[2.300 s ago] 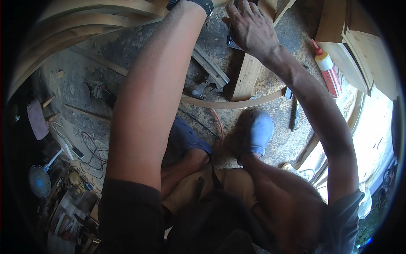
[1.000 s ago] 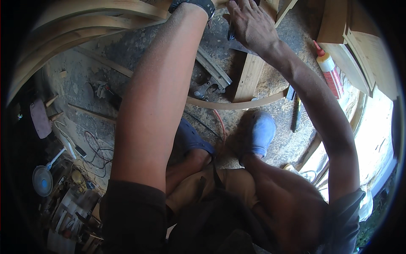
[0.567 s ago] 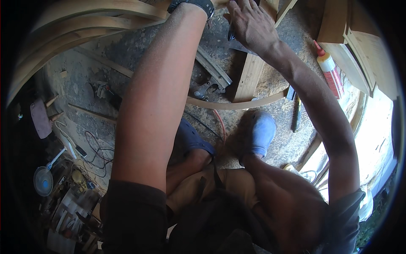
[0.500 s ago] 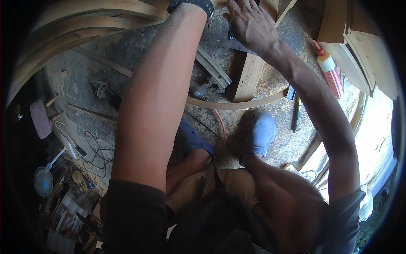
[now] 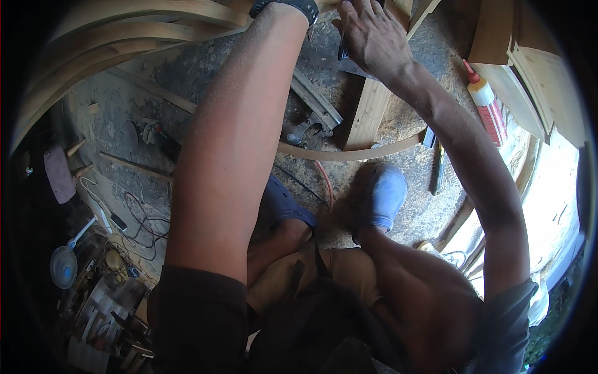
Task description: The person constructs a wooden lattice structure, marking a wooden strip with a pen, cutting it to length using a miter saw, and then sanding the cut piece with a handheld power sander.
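My left forearm [image 5: 233,149] reaches up to the top edge, with a dark watch [image 5: 299,7] at the wrist; the hand itself lies beyond the picture. My right hand [image 5: 374,40] is at the top centre, back upward. Its fingers look bent over and the top edge cuts them off, so what they grip is hidden. Close below its thumb is a dark tool part [image 5: 342,50], its kind unclear. A wooden beam [image 5: 369,115] runs down from under that hand. Left of the beam lies a metal bar clamp [image 5: 314,103].
A thin curved wood strip [image 5: 355,153] crosses in front of my blue clogs [image 5: 383,193]. A glue bottle [image 5: 487,106] stands at right beside wooden panels [image 5: 517,93]. Curved wooden pieces [image 5: 143,34] fill the upper left. Cables [image 5: 146,218] and a stool-like piece [image 5: 59,174] lie at left.
Almost nothing differs. The view has shifted very slightly, and my left forearm sits a little further right; the right hand keeps its place over the beam.
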Demonstrator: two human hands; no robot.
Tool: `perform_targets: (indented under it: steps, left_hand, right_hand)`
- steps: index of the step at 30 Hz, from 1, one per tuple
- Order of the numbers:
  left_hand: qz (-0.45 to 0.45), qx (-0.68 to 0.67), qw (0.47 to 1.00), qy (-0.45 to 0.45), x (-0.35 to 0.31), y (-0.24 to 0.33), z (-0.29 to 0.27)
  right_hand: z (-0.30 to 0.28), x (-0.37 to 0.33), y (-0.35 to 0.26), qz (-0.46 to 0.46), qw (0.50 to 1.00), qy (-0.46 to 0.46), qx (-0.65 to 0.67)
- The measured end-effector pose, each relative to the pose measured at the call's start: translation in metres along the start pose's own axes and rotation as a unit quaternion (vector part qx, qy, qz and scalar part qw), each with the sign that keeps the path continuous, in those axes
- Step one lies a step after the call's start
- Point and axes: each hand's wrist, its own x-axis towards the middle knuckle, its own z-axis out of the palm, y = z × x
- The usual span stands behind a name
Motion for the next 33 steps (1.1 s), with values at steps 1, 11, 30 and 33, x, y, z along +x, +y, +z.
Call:
perform_targets:
  steps: [1,11,30,33]
  left_hand:
    - [0.009,-0.017,1.0,0.018,-0.002,-0.003,0.002]
    - [0.044,-0.041,0.998,0.022,-0.001,-0.007,0.007]
    - [0.049,-0.034,0.998,0.011,0.0,-0.006,0.005]
    - [0.042,-0.024,0.999,0.0,0.002,-0.007,0.008]
  right_hand:
    - [-0.002,0.0,-0.003,0.003,1.0,0.004,0.0]
    - [-0.004,-0.001,-0.002,0.009,1.0,-0.015,0.006]
    - [-0.01,-0.004,-0.005,0.018,0.999,-0.03,0.03]
    - [-0.011,-0.003,-0.003,0.006,0.999,-0.014,0.04]
